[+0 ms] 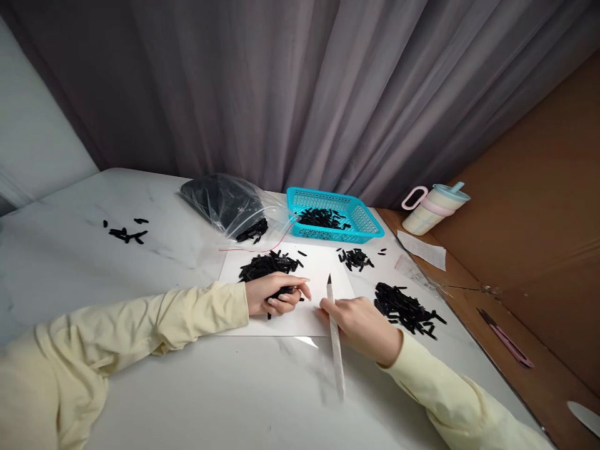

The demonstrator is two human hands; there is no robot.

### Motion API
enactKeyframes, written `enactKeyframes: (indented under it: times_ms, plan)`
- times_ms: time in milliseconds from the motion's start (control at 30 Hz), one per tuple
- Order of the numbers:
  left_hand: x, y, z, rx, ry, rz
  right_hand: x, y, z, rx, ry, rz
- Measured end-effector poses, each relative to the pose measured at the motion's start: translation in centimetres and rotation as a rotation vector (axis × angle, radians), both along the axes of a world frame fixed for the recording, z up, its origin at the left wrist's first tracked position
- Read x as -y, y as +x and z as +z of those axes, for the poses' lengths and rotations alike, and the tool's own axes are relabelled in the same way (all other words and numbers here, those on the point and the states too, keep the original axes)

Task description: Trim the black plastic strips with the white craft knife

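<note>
My left hand (279,294) is curled around several small black elongated pieces (285,290), over a white sheet of paper (267,325). Just behind it a heap of the same black pieces (262,265) lies on the paper. In my right hand (356,322) is a slim white stick with a pointed black tip (335,353), which looks like a pen or brush. It slants upward, tip away from me, above the right part of the sheet. To the right of that hand lies another black heap (407,309). The inside of my left palm is mostly hidden.
Behind the paper stand a clear bag of black pieces (225,203) and a blue basket (370,236) holding more. A smaller pile (356,259) and scattered pieces (126,235) lie on the marbled table (187,387). At right are a tumbler (431,212) and a pink cutter (509,344).
</note>
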State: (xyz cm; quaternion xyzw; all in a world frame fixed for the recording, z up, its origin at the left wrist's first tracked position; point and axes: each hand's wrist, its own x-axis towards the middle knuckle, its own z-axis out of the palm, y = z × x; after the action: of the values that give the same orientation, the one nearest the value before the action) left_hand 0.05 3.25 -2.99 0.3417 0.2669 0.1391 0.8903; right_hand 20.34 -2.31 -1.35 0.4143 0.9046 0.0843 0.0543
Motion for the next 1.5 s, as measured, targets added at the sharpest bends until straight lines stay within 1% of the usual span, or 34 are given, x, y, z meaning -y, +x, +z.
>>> enactKeyframes:
  times_ms: [67,133,233,367,400,467,533,600,667,733,833,900,967,1000,1067,1167,1233,1300,1367,1500]
  plan:
    - [-0.3,0.0,0.0,0.019,-0.03,0.074,-1.7,-0.3,-0.9,0.02,0.015,-0.033]
    - [-0.5,-0.1,0.0,0.039,-0.061,0.136,-3.0,-0.2,-1.4,0.019,0.03,-0.051]
    - [-0.6,-0.1,-0.1,0.066,-0.102,0.196,-3.8,0.2,-1.2,0.017,0.026,-0.037]
    - [-0.6,0.0,0.0,0.096,-0.138,0.245,-3.4,0.5,-0.2,0.002,0.026,0.004]
    - [-0.6,0.0,0.1,0.103,-0.143,0.254,-3.0,0.3,-0.1,-0.02,0.035,0.034]
    - [-0.6,0.0,0.2,0.113,-0.15,0.265,-2.2,-0.5,0.0,-0.098,0.071,0.145]
    - [-0.6,0.0,0.2,0.122,-0.153,0.271,-1.3,-1.7,-0.3,-0.184,0.146,0.288]
    - [-0.5,0.0,0.0,0.133,-0.152,0.275,-0.6,-3.3,-0.8,-0.204,0.247,0.361]
    - [-0.6,0.0,-0.2,0.143,-0.15,0.279,-0.3,-4.7,-1.3,-0.191,0.312,0.358]
    - [-0.6,0.1,-0.4,0.152,-0.147,0.281,-0.4,-5.9,-1.7,-0.186,0.337,0.335]
    - [-0.6,0.1,-0.5,0.162,-0.14,0.286,-0.8,-6.9,-2.1,-0.205,0.343,0.33]
    - [-0.6,0.1,-0.4,0.159,-0.131,0.286,-0.8,-7.1,-2.2,-0.234,0.309,0.332]
    - [-0.5,0.1,-0.3,0.15,-0.117,0.286,-0.6,-7.0,-2.2,-0.291,0.193,0.309]
    - [-0.5,0.1,-0.2,0.145,-0.105,0.289,-0.4,-6.8,-2.2,-0.337,0.1,0.281]
    - [-0.3,0.1,-0.2,0.135,-0.068,0.302,0.1,-6.3,-1.9,-0.462,-0.159,0.207]
    - [0.1,0.1,-0.2,0.116,-0.007,0.313,0.7,-5.0,-1.2,-0.663,-0.614,0.096]
    - [0.5,0.2,-0.1,0.092,0.066,0.303,0.8,-3.9,-0.9,-0.769,-0.851,0.032]
    - [0.9,0.2,0.0,0.048,0.204,0.278,0.8,-2.8,-0.8,-0.874,-1.004,-0.041]
    - [1.5,0.2,0.0,-0.012,0.356,0.223,0.6,-2.0,-1.1,-0.989,-1.115,-0.109]
    - [2.6,0.1,0.1,-0.13,0.546,0.076,0.4,-1.2,-1.7,-1.171,-1.229,-0.165]
